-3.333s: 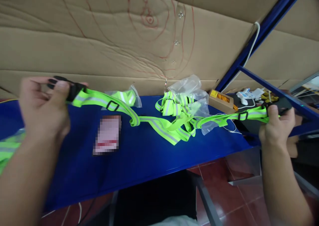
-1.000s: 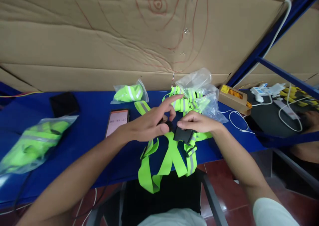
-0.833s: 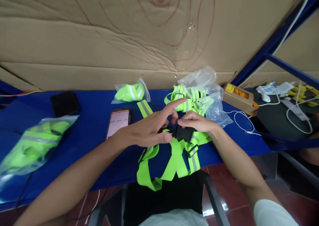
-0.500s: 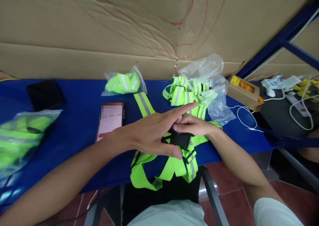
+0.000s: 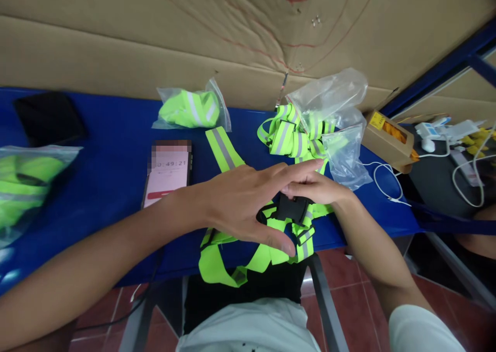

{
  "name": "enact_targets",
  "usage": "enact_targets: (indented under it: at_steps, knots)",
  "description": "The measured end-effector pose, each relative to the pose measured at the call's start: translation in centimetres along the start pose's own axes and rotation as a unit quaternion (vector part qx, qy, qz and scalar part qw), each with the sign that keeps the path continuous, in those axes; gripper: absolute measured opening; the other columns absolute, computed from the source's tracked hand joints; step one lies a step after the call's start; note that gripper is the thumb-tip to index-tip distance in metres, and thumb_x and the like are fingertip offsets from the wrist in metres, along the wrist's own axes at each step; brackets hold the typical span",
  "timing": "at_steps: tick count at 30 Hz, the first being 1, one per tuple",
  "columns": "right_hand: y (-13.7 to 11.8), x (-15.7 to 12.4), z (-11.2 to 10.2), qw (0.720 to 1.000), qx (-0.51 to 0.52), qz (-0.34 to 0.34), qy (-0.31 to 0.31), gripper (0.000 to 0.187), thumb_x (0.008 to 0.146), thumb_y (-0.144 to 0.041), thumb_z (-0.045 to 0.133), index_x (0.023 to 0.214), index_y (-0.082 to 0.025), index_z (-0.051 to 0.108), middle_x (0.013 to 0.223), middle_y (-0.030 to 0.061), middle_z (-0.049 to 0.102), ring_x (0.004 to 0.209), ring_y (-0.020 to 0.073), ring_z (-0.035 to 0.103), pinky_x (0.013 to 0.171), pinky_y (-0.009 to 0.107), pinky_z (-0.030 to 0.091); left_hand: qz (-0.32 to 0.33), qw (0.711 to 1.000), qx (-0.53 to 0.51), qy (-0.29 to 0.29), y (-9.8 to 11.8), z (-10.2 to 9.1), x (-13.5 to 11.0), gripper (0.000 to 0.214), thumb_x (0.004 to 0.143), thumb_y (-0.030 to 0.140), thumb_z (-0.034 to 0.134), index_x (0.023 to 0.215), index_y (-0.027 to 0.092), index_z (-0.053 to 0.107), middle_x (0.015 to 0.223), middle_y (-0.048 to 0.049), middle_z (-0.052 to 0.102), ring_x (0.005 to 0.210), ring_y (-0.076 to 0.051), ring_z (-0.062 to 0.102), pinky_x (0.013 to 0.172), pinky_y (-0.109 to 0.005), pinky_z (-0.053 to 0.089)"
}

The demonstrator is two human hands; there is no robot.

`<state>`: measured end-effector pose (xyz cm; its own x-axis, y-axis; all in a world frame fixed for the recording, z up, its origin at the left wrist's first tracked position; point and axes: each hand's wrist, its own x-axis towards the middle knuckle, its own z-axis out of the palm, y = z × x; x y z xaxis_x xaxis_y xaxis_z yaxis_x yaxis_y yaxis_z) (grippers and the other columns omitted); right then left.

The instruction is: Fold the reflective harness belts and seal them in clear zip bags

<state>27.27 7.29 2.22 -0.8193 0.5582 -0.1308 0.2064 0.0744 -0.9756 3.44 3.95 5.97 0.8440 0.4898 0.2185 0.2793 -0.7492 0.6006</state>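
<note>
A neon-green reflective strap harness [image 5: 228,259] lies over the front edge of the blue table [image 5: 108,186], its loops hanging down. My left hand [image 5: 248,202] rests above it with fingers stretched out, thumb near the black buckle [image 5: 292,210]. My right hand [image 5: 315,189] is curled over that buckle and pinches it from behind. One end of the strap [image 5: 222,150] runs flat toward the back of the table.
A phone [image 5: 167,171] with a timer lies left of my hands. Bagged green straps sit at the back [image 5: 189,109] and far left [image 5: 23,181]. A loose heap of straps and clear bags [image 5: 310,129], a small cardboard box [image 5: 387,140] and white cables [image 5: 382,179] are to the right. A cardboard wall [image 5: 155,36] stands behind.
Seconds ago the strap was stretched wide between both hands; now the hands are together at the buckle. Over the last second they sank toward the table and my left fingers spread flatter.
</note>
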Motion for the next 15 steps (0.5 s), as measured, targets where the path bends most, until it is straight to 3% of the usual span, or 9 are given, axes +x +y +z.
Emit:
enact_targets:
  at_steps: [6, 15]
  knots:
    - [-0.27, -0.21, -0.08, 0.999, -0.008, 0.009, -0.032, 0.047, 0.097, -0.06, 0.067, 0.08, -0.016, 0.068, 0.07, -0.0019, 0.061, 0.069, 0.0094, 0.054, 0.063, 0.023, 0.045, -0.012, 0.999, 0.042, -0.027, 0.41, 0.35, -0.08, 0.119, 0.082, 0.086, 0.064, 0.171, 0.028, 0.009, 0.127, -0.0131, 0.07, 0.072, -0.02, 0.067, 0.062, -0.029, 0.042]
    - [-0.79, -0.2, -0.05, 0.998, -0.056, -0.028, -0.03, 0.032, 0.1, -0.039, 0.067, 0.078, -0.015, 0.068, 0.065, -0.0037, 0.06, 0.062, 0.0074, 0.053, 0.057, 0.022, 0.041, -0.036, 0.996, 0.06, -0.055, 0.64, 0.57, -0.01, 0.112, 0.087, 0.083, 0.06, 0.171, 0.028, 0.01, 0.134, -0.0138, 0.069, 0.076, -0.02, 0.068, 0.062, -0.029, 0.04]
